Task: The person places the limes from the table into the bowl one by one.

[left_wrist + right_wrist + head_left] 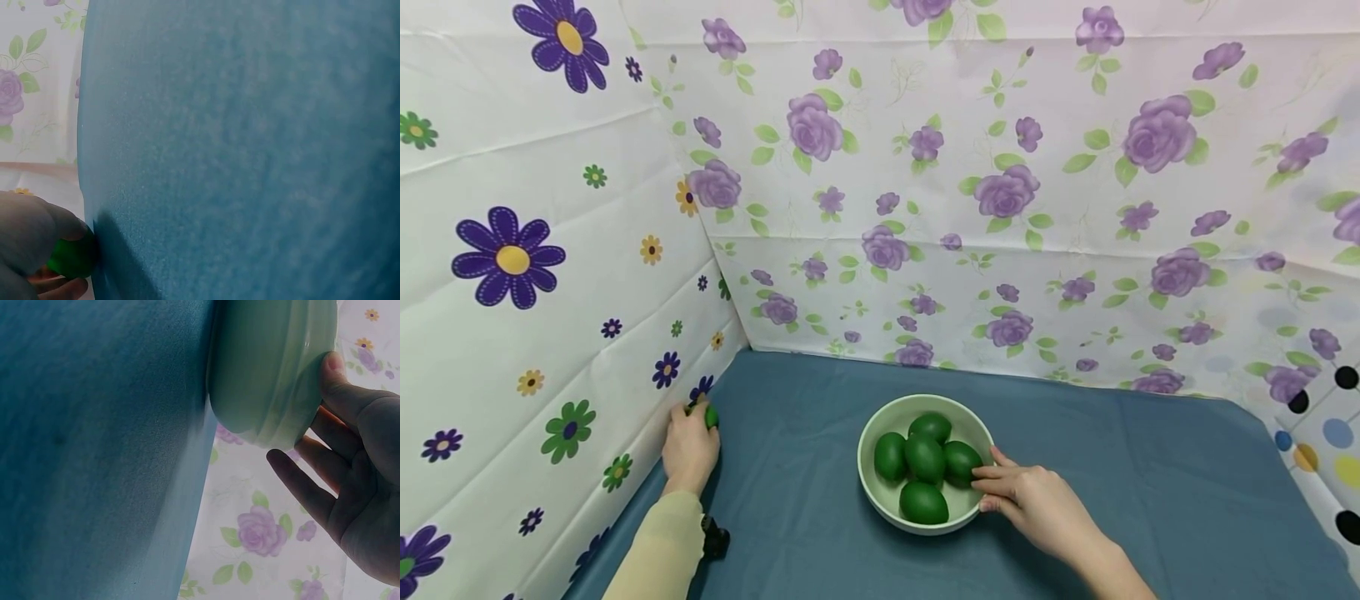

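Observation:
A pale green bowl [880, 510] stands on the blue cloth with several smooth, dark green oval fruits [924, 457] inside. My right hand [1037, 504] is at the bowl's right side and holds its rim. In the right wrist view, the thumb [334, 365] lies against the bowl's outer wall [269, 369], with some fingers at the rim and one stretched away. Far to the left, beside the flowered side wall, my left hand [691, 446] grips another green oval fruit [74, 256]. In the head view, the hand covers most of that fruit.
A blue cloth [790, 467] covers the table. White flowered sheets rise at the left [550, 333] and the back [955, 283], and a dotted one [1322, 450] stands at the right. A small black object [716, 538] shows at the left wrist.

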The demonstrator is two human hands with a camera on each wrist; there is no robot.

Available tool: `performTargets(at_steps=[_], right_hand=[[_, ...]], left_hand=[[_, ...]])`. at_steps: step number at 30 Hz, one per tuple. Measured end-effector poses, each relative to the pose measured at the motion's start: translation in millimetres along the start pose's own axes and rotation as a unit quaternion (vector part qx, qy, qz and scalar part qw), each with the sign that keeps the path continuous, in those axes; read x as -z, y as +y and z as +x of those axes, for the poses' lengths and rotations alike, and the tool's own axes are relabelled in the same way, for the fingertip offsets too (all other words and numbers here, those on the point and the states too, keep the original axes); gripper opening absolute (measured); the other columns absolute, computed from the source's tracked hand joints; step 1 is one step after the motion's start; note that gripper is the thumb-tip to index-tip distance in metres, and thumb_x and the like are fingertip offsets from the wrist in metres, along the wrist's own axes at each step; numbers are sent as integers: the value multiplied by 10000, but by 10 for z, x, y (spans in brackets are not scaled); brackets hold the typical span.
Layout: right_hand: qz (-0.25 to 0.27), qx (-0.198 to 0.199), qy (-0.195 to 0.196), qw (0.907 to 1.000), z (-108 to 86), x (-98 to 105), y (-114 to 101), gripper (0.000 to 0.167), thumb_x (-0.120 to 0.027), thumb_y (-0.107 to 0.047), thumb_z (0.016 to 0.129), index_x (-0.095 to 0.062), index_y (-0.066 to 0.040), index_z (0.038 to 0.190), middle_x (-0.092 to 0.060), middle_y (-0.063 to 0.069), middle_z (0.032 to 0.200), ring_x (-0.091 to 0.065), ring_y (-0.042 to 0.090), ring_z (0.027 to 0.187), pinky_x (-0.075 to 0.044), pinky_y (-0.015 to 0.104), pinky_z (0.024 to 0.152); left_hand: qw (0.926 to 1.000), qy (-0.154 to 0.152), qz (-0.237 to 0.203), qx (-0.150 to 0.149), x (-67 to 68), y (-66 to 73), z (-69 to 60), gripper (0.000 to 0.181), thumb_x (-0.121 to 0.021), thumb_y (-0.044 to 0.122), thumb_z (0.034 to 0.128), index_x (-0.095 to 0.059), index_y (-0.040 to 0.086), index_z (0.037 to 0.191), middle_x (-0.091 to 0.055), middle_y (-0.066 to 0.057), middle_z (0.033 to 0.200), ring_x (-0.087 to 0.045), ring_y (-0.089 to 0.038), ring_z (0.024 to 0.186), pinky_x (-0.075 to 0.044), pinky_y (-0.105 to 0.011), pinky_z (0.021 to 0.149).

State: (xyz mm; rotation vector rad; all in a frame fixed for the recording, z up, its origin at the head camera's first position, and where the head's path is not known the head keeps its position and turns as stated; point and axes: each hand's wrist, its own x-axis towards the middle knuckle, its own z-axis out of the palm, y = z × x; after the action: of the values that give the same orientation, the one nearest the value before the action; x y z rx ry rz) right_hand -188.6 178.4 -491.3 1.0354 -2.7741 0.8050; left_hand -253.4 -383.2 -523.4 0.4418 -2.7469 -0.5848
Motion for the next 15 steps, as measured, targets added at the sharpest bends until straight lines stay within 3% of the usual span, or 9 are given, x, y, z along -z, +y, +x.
performTargets(at_steps=[15], right_hand=[[-17, 46, 4, 10000, 14, 41, -39, 354, -737, -415, 990, -833, -187, 1244, -739, -22, 1346, -587, 348, 1390, -620, 503, 939]], left_hand=[[9997, 134, -181, -48, 8, 45, -6, 489, -676, 44, 1007, -569, -62, 1473, -414, -380, 1441, -526, -590, 1237, -508, -735, 911]])
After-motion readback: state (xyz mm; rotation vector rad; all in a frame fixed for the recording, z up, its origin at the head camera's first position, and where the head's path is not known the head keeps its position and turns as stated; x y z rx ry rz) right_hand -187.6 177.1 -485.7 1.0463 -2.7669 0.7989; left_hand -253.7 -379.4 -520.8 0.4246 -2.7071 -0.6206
